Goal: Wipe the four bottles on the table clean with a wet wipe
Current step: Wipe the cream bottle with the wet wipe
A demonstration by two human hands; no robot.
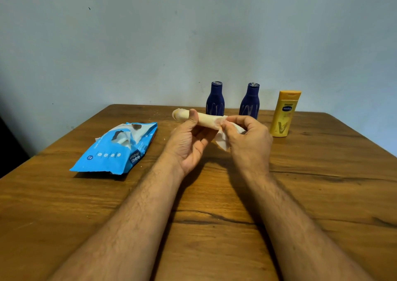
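Observation:
My left hand (189, 139) grips a pale cream bottle (207, 119) held sideways above the wooden table (214, 216), thumb on top near its left end. My right hand (247, 136) pinches a white wet wipe (223, 140) against the bottle's right end. Two dark blue bottles (215, 100) (250, 102) stand upright at the back of the table. A yellow lotion bottle (283, 114) stands upright to their right.
A blue pack of wet wipes (116, 149) lies on the table to the left of my hands, its flap open with a wipe poking out. A plain wall (193, 33) rises right behind the table's far edge.

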